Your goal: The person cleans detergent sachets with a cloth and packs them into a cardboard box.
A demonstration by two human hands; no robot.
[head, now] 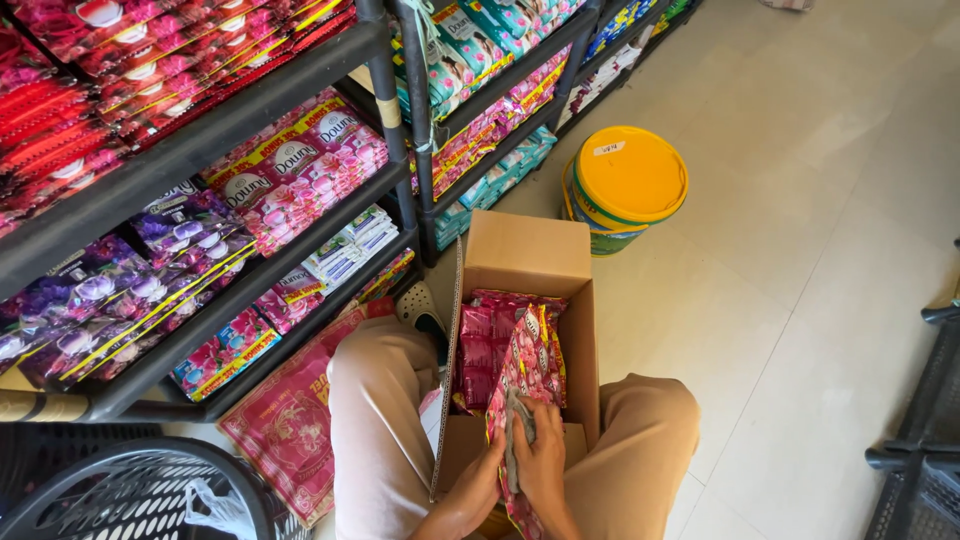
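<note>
An open cardboard box (pixel 528 252) stands on the floor between my knees, filled with pink and red sachet packs. A strip of pink sachets (pixel 531 365) rises out of the box. My left hand (pixel 478 490) and my right hand (pixel 543 462) both grip the strip's lower end at the box's near edge. The fingers of each hand are closed around the strip.
Dark metal shelves (pixel 200 145) on the left hold rows of pink, purple and teal sachet packs. A yellow-lidded bucket (pixel 630 176) stands behind the box. A flat pink package (pixel 285 425) lies by my left knee. A black basket (pixel 130 490) is at lower left, black frames at right.
</note>
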